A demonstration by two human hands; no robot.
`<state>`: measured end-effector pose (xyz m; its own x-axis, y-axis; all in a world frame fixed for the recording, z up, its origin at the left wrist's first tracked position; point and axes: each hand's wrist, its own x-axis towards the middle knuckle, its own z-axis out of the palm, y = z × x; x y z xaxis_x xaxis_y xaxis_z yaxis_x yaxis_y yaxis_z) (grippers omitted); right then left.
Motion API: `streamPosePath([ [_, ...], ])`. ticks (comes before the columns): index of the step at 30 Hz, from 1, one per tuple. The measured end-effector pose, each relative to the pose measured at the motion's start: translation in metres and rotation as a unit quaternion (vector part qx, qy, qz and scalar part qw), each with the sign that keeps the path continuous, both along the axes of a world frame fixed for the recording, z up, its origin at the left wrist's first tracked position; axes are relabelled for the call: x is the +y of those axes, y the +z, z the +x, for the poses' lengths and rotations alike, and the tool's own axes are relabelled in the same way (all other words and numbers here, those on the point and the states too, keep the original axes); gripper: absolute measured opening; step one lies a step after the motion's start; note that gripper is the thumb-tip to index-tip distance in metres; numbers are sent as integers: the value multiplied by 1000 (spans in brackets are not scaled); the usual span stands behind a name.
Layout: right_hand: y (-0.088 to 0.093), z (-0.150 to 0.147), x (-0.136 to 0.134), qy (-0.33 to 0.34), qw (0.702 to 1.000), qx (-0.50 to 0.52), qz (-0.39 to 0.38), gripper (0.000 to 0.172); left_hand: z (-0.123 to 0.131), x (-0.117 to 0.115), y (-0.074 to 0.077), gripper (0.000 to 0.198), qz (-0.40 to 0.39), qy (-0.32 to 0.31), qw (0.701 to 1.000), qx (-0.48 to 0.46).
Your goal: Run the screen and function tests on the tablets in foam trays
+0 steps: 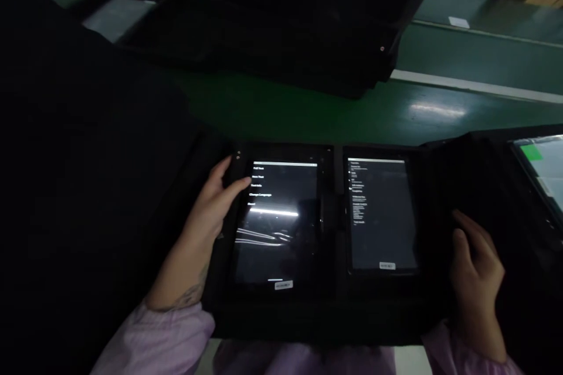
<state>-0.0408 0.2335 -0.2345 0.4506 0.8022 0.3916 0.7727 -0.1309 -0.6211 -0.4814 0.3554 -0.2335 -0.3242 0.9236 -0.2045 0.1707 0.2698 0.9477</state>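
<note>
Green bench [285,108], partly blocked by a black stack [308,29] at top centre. Green-stickered tablet [548,173] at right edge. Two lit tablets side by side in a black tray [316,322], lower centre: menu tablet [279,255], info tablet [382,240]. Left hand [215,202]: thumb and forefinger apart, thumb at menu tablet's left edge. Right hand [477,263] just right of info tablet; can't tell if it's gripping the dark material.

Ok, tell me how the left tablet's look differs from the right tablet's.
The left tablet shows a few widely spaced menu lines; the right tablet shows a longer list in smaller text. Bright reflections streak the left tablet, while the right tablet looks largely glare-free. Both have dark, lit screens with a pale strip on top, and each carries a white label near its bottom edge.
</note>
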Motion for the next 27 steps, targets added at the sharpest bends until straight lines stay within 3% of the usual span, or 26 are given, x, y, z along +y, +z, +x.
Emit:
streamPosePath([
  [4,2,-6,-5,-20,999,36,13,42,3,2,10,56,-6,45,996,-78],
  [10,11,-8,-3,46,999,17,11,31,-5,-14,17,39,-32,43,996,-73],
  [15,26,-33,10,148,985,-86,11,24,-1,-41,18,53,-69,76,993,-54],
  [19,34,-66,27,253,960,-121,24,23,7,-46,13,66,-54,65,996,-26],
  [27,21,-81,30,353,925,-141,6,23,-8,-43,-11,72,3,16,1000,10],
])
